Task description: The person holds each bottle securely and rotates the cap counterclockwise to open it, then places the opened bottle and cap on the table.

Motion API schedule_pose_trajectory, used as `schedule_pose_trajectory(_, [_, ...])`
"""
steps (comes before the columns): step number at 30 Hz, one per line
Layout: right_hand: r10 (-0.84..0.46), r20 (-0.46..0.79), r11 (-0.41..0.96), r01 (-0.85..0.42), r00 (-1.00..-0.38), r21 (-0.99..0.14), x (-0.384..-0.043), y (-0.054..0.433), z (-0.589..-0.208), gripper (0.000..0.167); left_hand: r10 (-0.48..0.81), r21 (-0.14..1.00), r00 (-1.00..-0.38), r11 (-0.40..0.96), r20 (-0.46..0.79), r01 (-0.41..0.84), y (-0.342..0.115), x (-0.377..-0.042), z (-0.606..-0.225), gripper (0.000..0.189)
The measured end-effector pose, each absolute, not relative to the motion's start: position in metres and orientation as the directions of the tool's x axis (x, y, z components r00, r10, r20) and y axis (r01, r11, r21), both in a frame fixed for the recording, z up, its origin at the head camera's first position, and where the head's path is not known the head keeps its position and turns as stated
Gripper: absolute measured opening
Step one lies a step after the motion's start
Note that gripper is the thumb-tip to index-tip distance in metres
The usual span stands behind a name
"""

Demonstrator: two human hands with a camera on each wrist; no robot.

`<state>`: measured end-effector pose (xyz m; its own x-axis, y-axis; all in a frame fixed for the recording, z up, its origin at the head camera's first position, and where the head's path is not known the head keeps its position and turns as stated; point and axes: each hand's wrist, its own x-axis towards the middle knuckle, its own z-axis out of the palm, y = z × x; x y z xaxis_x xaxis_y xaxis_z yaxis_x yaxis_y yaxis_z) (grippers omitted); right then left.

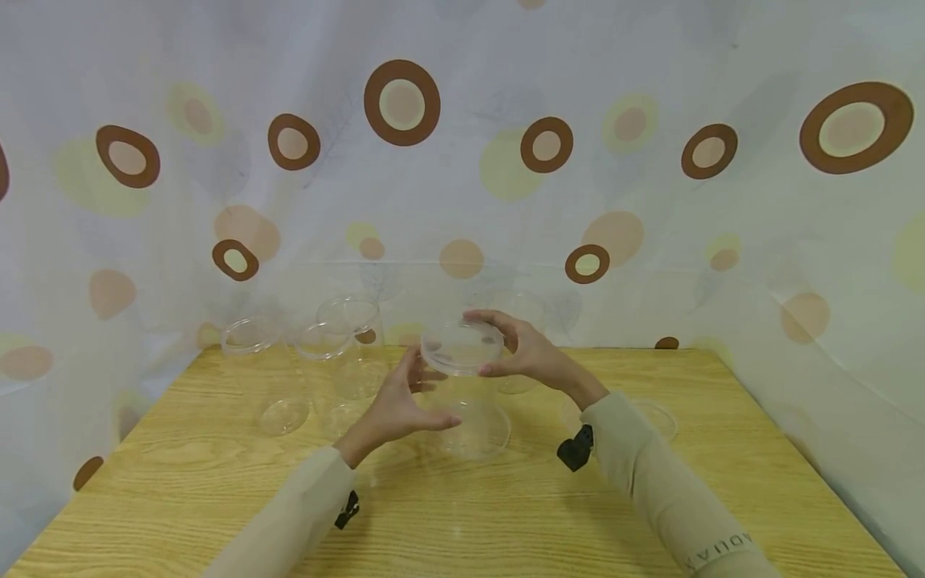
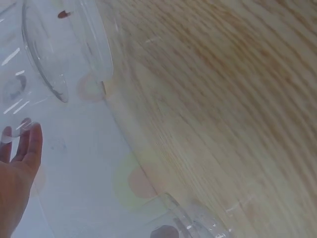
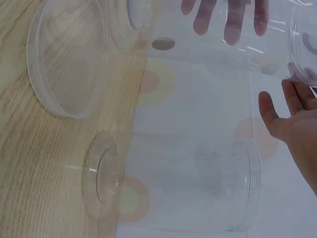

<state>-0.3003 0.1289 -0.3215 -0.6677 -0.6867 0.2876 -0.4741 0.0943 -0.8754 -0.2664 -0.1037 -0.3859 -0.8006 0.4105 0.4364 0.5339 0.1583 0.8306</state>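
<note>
A clear, colourless plastic jar (image 1: pixel 462 352) stands upright between my two hands. My left hand (image 1: pixel 393 408) holds its side, fingers round the back and thumb across the front. In the left wrist view those fingertips lie against the jar wall (image 2: pixel 12 99). My right hand (image 1: pixel 531 357) grips the jar's top edge, thumb in front and fingers behind. The right wrist view shows this hand (image 3: pixel 303 134) at the rim, with the left fingers seen through the plastic. Close below the jar's base is a wide clear round lid (image 1: pixel 495 440).
Three more clear jars, including one slanting jar (image 1: pixel 253 337) and a taller-looking jar (image 1: pixel 350 309), stand at the back left. Another jar (image 3: pixel 183 183) stands behind my right hand. Clear round lids (image 1: pixel 661 413) lie on the wooden table (image 1: pixel 723 482) by my right sleeve. A patterned curtain (image 1: pixel 462 201) hangs behind.
</note>
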Motion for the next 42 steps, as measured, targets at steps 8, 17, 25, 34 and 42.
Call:
schedule_pose_trajectory(8, [-0.694,0.257,0.081,-0.428,-0.672,-0.9,-0.299,0.13,-0.321,0.085,0.406,0.814,-0.788,0.158,0.463,0.56,-0.105,-0.269,-0.387,0.1])
schedule_pose_trajectory(17, [-0.511,0.283,0.178,-0.421,-0.812,-0.889,-0.284,0.118,-0.326,0.089,0.339,0.821,-0.817,0.177,0.467,0.543,-0.103,-0.259,-0.377,0.096])
schedule_pose_trajectory(25, [-0.432,0.307,0.268,-0.446,-0.848,-0.854,-0.279,0.111,-0.324,0.082,0.349,0.816,-0.816,0.193,0.461,0.544,-0.104,-0.27,-0.39,0.095])
schedule_pose_trajectory(34, [-0.571,0.312,0.208,-0.501,-0.76,-0.84,-0.292,0.122,-0.323,0.075,0.411,0.832,-0.795,0.137,0.446,0.538,-0.108,-0.267,-0.384,0.097])
schedule_pose_trajectory(42, [-0.725,0.207,0.139,-0.434,-0.657,-0.89,-0.305,0.136,-0.319,0.077,0.465,0.85,-0.788,0.13,0.403,0.511,-0.108,-0.25,-0.365,0.097])
